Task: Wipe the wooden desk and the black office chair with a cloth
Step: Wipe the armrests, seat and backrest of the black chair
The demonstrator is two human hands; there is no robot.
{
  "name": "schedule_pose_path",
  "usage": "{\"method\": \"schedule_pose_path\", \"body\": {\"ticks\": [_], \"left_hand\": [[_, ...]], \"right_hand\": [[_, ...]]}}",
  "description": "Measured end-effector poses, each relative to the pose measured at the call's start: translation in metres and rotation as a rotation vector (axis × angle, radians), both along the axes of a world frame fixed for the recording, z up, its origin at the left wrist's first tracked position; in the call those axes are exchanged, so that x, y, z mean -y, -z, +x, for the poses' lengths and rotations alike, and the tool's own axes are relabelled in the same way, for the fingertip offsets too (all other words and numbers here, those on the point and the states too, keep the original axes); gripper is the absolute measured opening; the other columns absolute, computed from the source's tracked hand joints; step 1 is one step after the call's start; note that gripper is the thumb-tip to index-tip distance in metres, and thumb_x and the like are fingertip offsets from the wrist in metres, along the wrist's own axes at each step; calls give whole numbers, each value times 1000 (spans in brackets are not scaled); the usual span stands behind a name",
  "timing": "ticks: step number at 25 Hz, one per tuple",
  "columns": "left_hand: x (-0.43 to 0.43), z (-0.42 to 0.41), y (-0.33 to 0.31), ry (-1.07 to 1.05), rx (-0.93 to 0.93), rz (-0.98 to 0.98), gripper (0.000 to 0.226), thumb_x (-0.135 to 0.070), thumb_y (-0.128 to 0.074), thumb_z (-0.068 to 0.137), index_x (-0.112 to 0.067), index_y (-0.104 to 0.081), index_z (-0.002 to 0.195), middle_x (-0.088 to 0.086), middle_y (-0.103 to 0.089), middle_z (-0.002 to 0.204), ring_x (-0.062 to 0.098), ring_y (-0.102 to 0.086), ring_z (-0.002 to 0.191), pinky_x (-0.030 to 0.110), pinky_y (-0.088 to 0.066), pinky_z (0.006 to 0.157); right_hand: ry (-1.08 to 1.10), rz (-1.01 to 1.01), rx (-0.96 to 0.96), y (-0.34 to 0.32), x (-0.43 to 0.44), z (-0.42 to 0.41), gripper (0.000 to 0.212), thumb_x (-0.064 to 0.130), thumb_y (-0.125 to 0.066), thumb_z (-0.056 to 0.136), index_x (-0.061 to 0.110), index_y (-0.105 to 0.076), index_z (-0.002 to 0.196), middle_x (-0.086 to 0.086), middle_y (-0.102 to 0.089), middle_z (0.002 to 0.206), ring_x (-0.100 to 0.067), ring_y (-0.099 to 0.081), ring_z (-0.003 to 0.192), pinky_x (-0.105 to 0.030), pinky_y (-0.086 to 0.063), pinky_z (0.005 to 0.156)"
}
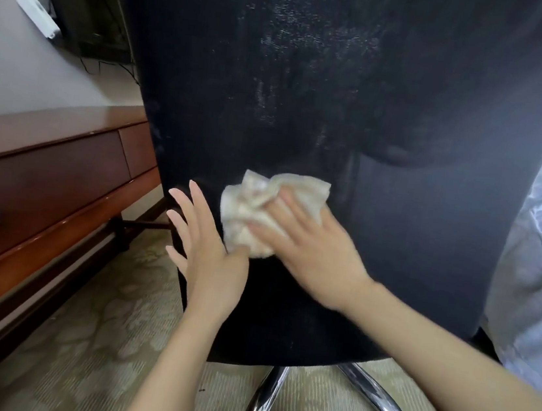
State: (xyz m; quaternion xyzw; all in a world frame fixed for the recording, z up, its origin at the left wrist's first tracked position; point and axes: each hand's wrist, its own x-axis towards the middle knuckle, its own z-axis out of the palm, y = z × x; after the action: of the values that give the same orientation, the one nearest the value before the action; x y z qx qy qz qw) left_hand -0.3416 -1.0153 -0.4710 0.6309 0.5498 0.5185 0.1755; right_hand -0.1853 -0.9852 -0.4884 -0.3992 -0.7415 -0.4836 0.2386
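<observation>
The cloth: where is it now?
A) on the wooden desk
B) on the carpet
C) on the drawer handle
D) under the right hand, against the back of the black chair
D: the right hand presses the crumpled cloth onto the black chair back; the left hand is open beside it.

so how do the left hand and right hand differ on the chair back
The left hand lies bare on the black chair, fingers spread and straight; the right hand presses a crumpled cloth against it. The left hand sits by the chair's edge; the right hand is further in. Both are on the lower backrest.
</observation>
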Motion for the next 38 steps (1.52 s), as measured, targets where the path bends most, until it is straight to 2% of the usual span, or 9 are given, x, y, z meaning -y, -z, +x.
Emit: {"method": "schedule_pose_path", "body": {"ticks": [3,6,13,19,23,26,30,35,38], "left_hand": [[-2,-8,-3,15,-13,-9,105,4,-46,80,-39,24,144,-13,30,154,11,25,142,47,20,110],[-9,-15,-9,-8,-58,-45,104,1,-49,82,-37,25,145,-10,28,155,15,22,144,50,18,111],[-18,-23,-16,-112,-139,-96,101,-3,-52,86,-33,23,147,-7,26,156,20,17,146,55,13,112],[-17,-12,-20,-107,-82,-66,98,-1,-50,85,-33,17,149,-5,20,158,18,18,145,54,11,113],[-7,5,-15,-53,-116,47,98,1,-52,85,-31,16,149,-7,21,158,15,20,144,49,12,113],[5,22,-11,42,-88,121,99,7,-47,82,-31,16,149,-12,22,157,7,21,143,41,15,112],[17,39,-8,90,1,200,100,11,-43,82,-34,17,148,-13,26,155,1,24,141,30,20,110],[24,44,2,49,-96,216,103,10,-47,78,-33,15,149,-13,28,154,5,26,141,31,19,110],[25,51,10,60,-137,166,104,8,-48,79,-33,18,148,-16,33,149,8,27,141,32,19,109]], "right_hand": [[12,-109,252,58,9,1,60,16,-56,85,25,-36,141,-1,-34,147,-24,-21,140,-44,-6,116],[-28,-216,374,75,10,21,62,22,-76,74,30,-52,131,4,-43,145,-18,-29,139,-43,-14,116],[-36,-192,412,49,12,64,52,20,-68,82,33,-54,130,7,-48,140,-12,-40,134,-42,-18,116],[48,-2,163,-50,18,76,43,22,-37,99,27,-43,141,-2,-39,150,-22,-30,141,-49,-20,111],[58,117,-77,-100,12,57,39,26,-38,102,27,-46,140,-6,-38,150,-28,-28,142,-50,-18,111],[28,168,-237,-92,4,21,40,17,-44,97,21,-51,137,-14,-42,147,-34,-31,140,-52,-23,109],[156,40,101,-11,-1,-10,51,18,-45,90,14,-43,142,-8,-41,146,-33,-29,137,-46,-18,112],[199,-318,427,89,21,19,60,39,-70,76,31,-54,133,3,-41,148,-24,-17,142,-46,-7,119],[195,-296,558,97,26,49,65,39,-69,77,39,-46,138,7,-36,151,-14,-25,142,-47,8,117]]}}
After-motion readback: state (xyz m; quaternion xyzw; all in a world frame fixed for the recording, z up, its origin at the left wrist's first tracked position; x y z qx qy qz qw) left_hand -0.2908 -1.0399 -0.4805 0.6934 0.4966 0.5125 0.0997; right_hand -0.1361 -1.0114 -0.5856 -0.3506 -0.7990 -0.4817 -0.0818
